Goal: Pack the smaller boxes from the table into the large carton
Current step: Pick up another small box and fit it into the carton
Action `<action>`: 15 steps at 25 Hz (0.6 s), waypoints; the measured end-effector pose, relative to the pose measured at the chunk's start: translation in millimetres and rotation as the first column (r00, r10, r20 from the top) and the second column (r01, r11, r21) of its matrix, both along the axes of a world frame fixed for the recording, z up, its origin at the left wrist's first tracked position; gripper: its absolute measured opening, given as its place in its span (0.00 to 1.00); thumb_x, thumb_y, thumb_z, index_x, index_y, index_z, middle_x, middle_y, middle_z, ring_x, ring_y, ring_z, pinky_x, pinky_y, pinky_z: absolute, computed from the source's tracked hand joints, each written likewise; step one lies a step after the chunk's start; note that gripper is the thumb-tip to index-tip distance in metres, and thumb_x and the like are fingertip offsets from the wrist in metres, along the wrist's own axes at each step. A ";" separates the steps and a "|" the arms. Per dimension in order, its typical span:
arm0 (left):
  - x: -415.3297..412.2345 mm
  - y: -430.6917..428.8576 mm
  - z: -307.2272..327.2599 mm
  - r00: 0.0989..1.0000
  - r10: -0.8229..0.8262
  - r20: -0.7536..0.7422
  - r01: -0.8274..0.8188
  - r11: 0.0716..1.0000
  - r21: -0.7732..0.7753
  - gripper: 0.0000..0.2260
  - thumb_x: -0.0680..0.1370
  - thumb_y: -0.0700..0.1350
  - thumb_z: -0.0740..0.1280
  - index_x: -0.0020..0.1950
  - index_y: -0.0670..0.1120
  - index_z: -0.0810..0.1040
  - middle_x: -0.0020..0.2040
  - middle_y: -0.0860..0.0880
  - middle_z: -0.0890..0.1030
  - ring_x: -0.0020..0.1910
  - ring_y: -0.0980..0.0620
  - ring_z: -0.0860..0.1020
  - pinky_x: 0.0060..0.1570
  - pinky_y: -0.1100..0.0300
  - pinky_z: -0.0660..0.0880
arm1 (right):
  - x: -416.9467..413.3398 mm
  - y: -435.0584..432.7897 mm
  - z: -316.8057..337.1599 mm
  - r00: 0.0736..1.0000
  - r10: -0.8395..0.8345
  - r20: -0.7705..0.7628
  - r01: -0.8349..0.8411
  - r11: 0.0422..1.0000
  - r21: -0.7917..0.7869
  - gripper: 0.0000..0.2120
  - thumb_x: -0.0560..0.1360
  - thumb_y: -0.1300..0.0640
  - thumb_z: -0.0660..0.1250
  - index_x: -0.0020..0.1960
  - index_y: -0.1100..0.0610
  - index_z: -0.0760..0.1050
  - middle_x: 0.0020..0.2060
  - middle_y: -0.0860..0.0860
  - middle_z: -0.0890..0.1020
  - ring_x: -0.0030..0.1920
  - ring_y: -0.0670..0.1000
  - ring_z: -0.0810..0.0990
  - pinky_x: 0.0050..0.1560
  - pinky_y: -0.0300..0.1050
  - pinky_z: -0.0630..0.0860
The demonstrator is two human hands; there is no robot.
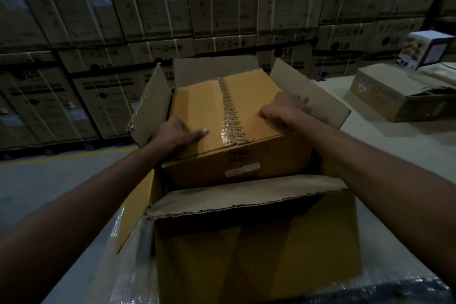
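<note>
Cardboard, taped along its top, the smaller box (229,116) sat partly inside the large carton (256,242); my left grip (176,134) and right grip (287,110) clasped opposite sides to lower it level.

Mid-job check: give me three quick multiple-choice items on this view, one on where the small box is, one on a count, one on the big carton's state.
1. Where is the small box?
A) on the floor
B) partly down in the carton
C) on top of the far stack

2. How many hands hold it?
A) none
B) one
C) two

3. The carton's flaps are:
A) open
B) taped shut
C) cut off

Answers:
1 B: it sits between the side flaps, and the near flap hides its bottom edge.
2 C: the left hand and the right hand grip its sides, thumbs on top.
3 A: they stand up and outward around the box.
</note>
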State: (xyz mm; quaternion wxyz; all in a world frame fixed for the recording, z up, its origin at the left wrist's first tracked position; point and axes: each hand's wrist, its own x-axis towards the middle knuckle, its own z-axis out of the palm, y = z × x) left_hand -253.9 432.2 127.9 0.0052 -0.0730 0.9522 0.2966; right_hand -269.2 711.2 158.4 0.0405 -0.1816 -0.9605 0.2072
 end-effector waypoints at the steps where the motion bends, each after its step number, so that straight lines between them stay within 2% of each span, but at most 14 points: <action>1: -1.0 -2.1 6.7 0.999 -0.006 -0.044 0.003 0.998 -0.062 0.34 0.69 0.70 0.71 0.63 0.46 0.77 0.54 0.46 0.78 0.48 0.48 0.76 0.40 0.54 0.76 | -5.4 0.9 -2.0 0.999 -0.030 -0.020 0.029 0.999 -0.039 0.34 0.71 0.35 0.71 0.70 0.52 0.71 0.68 0.59 0.72 0.67 0.63 0.66 0.61 0.56 0.68; 4: -2.4 -3.3 19.7 0.992 -0.045 -0.119 0.009 0.958 -0.287 0.30 0.70 0.73 0.68 0.56 0.48 0.79 0.47 0.47 0.79 0.45 0.49 0.77 0.45 0.53 0.79 | -14.4 0.7 -25.4 0.998 -0.055 0.029 0.057 0.993 -0.101 0.35 0.71 0.33 0.69 0.71 0.53 0.71 0.69 0.59 0.72 0.68 0.64 0.66 0.66 0.61 0.68; 6: -3.4 0.1 8.4 0.994 -0.091 -0.053 0.069 0.943 -0.326 0.31 0.72 0.72 0.68 0.57 0.46 0.79 0.47 0.47 0.79 0.46 0.48 0.78 0.43 0.55 0.77 | -15.6 3.3 -45.1 0.995 -0.024 0.097 0.034 0.994 -0.100 0.37 0.72 0.33 0.68 0.74 0.53 0.69 0.69 0.60 0.72 0.69 0.64 0.66 0.67 0.61 0.68; 8: -4.3 3.5 -9.2 0.986 -0.145 0.086 0.166 0.929 -0.332 0.30 0.74 0.70 0.67 0.57 0.44 0.79 0.48 0.47 0.80 0.47 0.48 0.78 0.40 0.57 0.73 | -16.8 8.1 -57.5 0.990 0.023 0.140 -0.012 0.997 -0.082 0.36 0.73 0.34 0.68 0.74 0.53 0.68 0.69 0.59 0.72 0.69 0.63 0.66 0.66 0.57 0.70; 11: -2.8 3.0 -28.4 0.910 -0.256 0.325 0.385 0.811 -0.440 0.32 0.76 0.70 0.64 0.66 0.45 0.77 0.62 0.45 0.80 0.55 0.47 0.78 0.49 0.56 0.74 | -17.8 8.9 -75.7 0.951 0.121 0.284 -0.145 0.987 0.065 0.33 0.75 0.36 0.68 0.72 0.54 0.69 0.68 0.59 0.72 0.69 0.61 0.65 0.59 0.55 0.70; 13: -2.3 0.6 -36.8 0.858 -0.322 0.401 0.499 0.710 -0.497 0.35 0.77 0.70 0.62 0.74 0.46 0.71 0.70 0.45 0.75 0.65 0.44 0.75 0.59 0.53 0.74 | -16.8 2.5 -93.7 0.899 0.156 0.410 -0.256 0.946 0.201 0.31 0.79 0.37 0.63 0.74 0.56 0.68 0.71 0.59 0.70 0.71 0.62 0.63 0.65 0.57 0.69; 15: -6.2 -3.1 -38.6 0.831 -0.347 0.434 0.546 0.657 -0.520 0.38 0.77 0.71 0.61 0.79 0.48 0.65 0.73 0.44 0.72 0.69 0.43 0.73 0.63 0.52 0.73 | -17.0 -0.9 -101.5 0.854 0.173 0.490 -0.338 0.902 0.270 0.30 0.82 0.39 0.58 0.75 0.57 0.66 0.73 0.59 0.69 0.73 0.62 0.64 0.72 0.60 0.66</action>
